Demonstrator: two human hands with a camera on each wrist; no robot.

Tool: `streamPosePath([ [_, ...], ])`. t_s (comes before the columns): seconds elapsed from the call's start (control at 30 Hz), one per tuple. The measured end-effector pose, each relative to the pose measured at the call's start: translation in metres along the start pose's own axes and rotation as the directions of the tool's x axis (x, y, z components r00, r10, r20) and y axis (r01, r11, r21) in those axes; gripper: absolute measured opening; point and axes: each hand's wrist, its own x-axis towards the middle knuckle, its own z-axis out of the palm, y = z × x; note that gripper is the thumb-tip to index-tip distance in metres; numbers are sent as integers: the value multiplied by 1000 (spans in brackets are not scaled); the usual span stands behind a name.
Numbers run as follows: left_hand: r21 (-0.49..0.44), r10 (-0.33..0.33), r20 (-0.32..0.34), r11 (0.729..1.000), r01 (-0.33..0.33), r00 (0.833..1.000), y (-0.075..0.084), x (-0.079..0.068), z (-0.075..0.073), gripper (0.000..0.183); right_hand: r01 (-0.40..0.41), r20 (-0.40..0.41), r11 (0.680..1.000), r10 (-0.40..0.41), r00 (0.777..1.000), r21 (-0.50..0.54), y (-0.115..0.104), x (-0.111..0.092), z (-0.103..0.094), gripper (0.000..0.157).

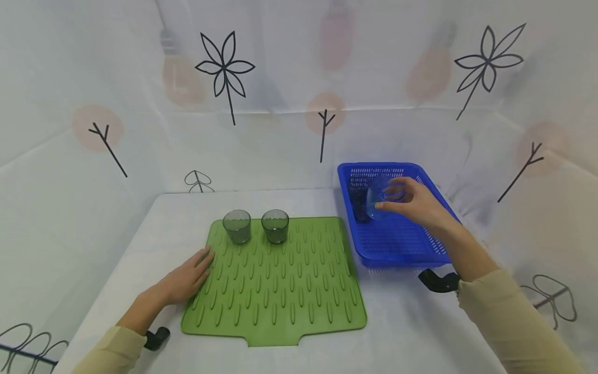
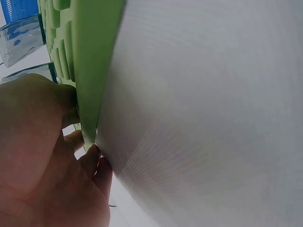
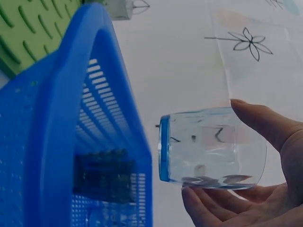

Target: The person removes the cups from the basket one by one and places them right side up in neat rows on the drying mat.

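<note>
My right hand [image 1: 417, 205] holds a clear, bluish drinking glass [image 3: 213, 149] over the blue plastic basket [image 1: 397, 259]. In the right wrist view, thumb and fingers grip it near the rim, and its thick blue base points toward the basket. Against the left edge of a green ridged drying mat [image 1: 280, 324] rests my left hand [image 1: 184, 278], its fingers relaxed. Two smoky grey glasses, one on the left [image 1: 237, 228] and one on the right [image 1: 275, 227], stand on the mat's far part. Dark glassware [image 3: 105, 177] lies inside the basket, partly hidden.
White cloth covers the table [image 1: 163, 218] and the patterned walls [image 1: 280, 67] around it. The basket stands right of the mat, with perforated sides and a raised rim. A black strap piece [image 1: 439, 281] hangs at the right wrist.
</note>
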Motion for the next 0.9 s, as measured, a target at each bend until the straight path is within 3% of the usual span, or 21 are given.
streamPosePath([
  [0.3,5,-11,7,1000,11,1000,3,0,-4,52,10,25,999,-11,1000,35,-2,-3,22,85],
  [0.9,-12,-24,32,1000,24,999,11,-1,-14,52,10,74,992,-20,997,127,-13,4,46,81],
])
